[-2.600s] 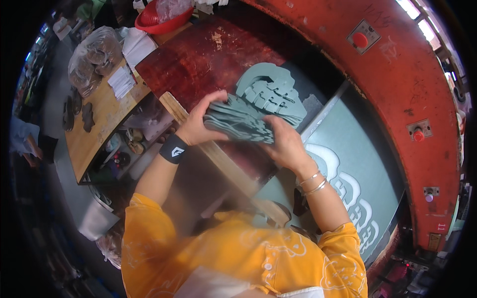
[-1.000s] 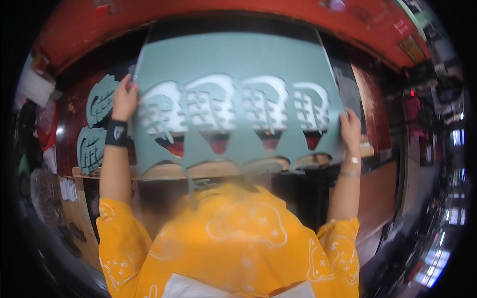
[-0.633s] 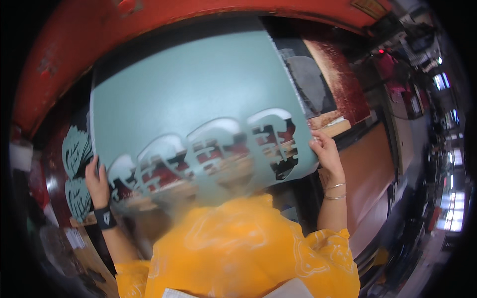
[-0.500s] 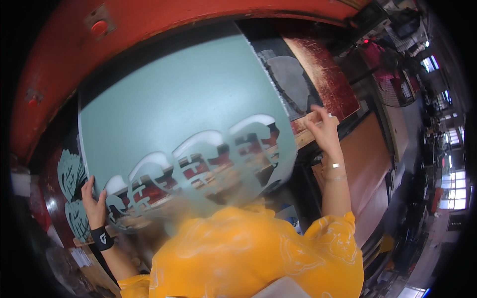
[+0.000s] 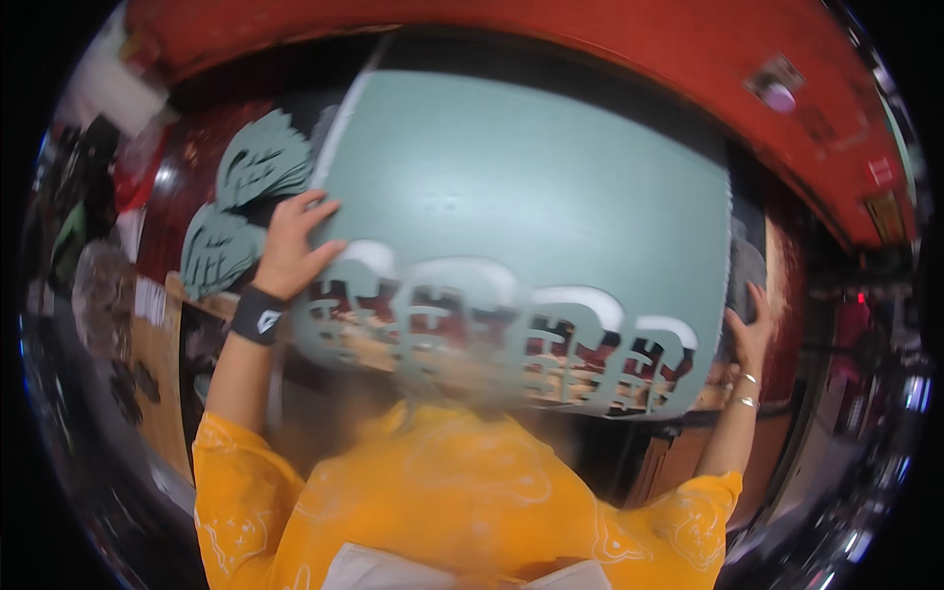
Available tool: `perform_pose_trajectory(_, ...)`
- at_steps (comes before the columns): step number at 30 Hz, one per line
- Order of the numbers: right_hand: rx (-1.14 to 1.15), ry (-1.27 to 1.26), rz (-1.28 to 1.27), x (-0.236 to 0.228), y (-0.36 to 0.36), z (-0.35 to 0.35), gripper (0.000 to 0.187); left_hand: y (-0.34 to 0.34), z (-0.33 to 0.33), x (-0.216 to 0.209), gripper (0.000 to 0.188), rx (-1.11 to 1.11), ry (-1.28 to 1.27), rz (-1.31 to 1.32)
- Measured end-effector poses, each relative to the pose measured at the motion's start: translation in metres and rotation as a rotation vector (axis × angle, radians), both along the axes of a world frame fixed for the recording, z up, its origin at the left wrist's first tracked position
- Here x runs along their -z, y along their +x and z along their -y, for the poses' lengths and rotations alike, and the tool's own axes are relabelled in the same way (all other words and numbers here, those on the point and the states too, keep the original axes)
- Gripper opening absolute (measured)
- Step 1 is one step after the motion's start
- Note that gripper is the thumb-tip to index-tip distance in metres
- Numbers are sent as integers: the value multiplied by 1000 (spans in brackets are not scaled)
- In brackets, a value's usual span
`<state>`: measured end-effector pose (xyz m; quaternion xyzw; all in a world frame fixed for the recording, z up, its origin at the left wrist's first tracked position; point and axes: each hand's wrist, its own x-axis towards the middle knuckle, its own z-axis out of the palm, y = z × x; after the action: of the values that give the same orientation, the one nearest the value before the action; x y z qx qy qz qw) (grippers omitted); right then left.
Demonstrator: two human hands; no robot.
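While left hand (image 5: 295, 246) overlaps green sheet (image 5: 531, 187), right hand (image 5: 753, 332) flanks right edge.

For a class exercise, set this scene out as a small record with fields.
Material: wide, flat grey-green sheet, four cut-outs in a row along its near side
Left hand: at the sheet's left edge, fingers spread
Right hand: beside the sheet's right edge; contact unclear
Left side: two piles of grey-green cut pieces
Beyond: long orange-red machine beam
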<state>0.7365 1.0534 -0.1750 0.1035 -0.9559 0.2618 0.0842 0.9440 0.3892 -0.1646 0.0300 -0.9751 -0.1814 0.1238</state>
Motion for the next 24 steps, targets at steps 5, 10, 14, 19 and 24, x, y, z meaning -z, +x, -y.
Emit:
perform_pose_trajectory(5,107,-545,168,-60,35,80,53,-2,0,-5,49,61,91,-93)
perform_pose_trajectory(10,-36,-625,208,-85,84,231,59,-2,4,3,47,61,176,-172)
perform_pose_trajectory(14,-273,-473,163,-69,93,360,61,-2,5,12,45,51,197,-243)
perform_pose_trajectory(19,-439,-247,-23,-47,86,479,53,0,7,13,45,37,295,-229)
perform_pose_trajectory(24,-419,-50,-148,-33,82,521,47,1,6,13,45,27,351,-206)
